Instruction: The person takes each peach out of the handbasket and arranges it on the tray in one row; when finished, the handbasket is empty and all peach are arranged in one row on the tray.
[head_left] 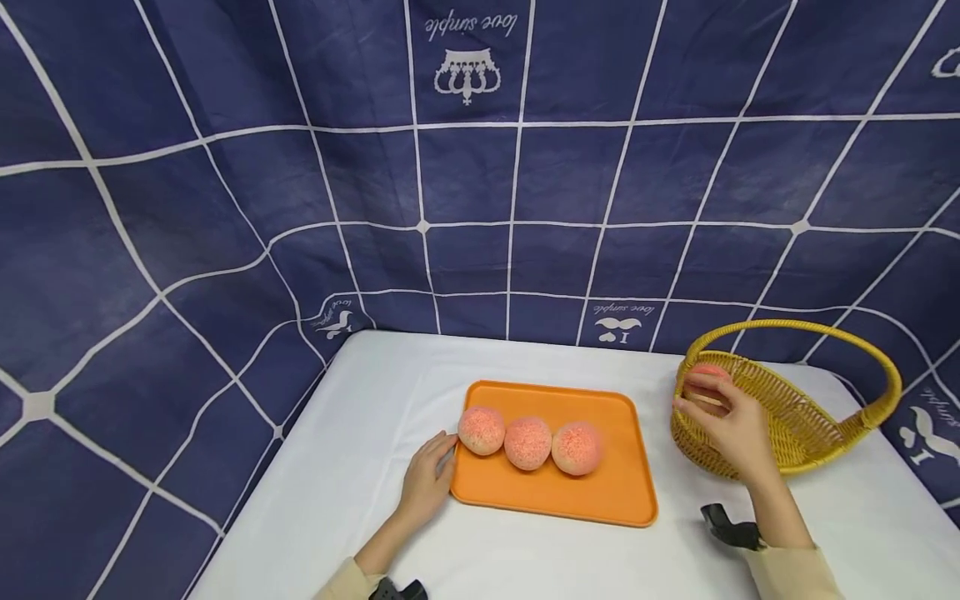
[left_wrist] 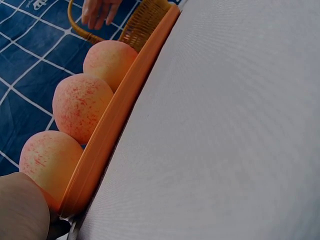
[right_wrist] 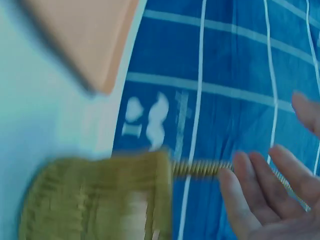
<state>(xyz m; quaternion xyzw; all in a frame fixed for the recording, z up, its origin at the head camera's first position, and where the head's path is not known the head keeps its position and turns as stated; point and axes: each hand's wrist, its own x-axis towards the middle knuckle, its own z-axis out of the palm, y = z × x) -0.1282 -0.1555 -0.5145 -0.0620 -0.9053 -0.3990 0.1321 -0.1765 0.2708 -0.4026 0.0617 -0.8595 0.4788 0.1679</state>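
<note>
Three round pink-and-cream peaches (head_left: pixel 528 442) sit in a row on an orange tray (head_left: pixel 555 500). At the tray's left edge, my left hand (head_left: pixel 426 483) touches the rim with its fingers, close beside the leftmost peach (head_left: pixel 482 430). A yellow woven basket (head_left: pixel 795 408) with a tall hoop handle stands to the right. My right hand (head_left: pixel 738 427) is over the basket's left end, its fingers loosely bent and holding nothing in the right wrist view. Behind those fingers, a pink peach (head_left: pixel 708 371) shows inside the basket, partly hidden.
White cloth (head_left: pixel 375 400) covers the table. A dark blue curtain (head_left: pixel 465 183) with white grid lines hangs along the back and left, right behind the basket. Black straps (head_left: pixel 731 529) are on both wrists.
</note>
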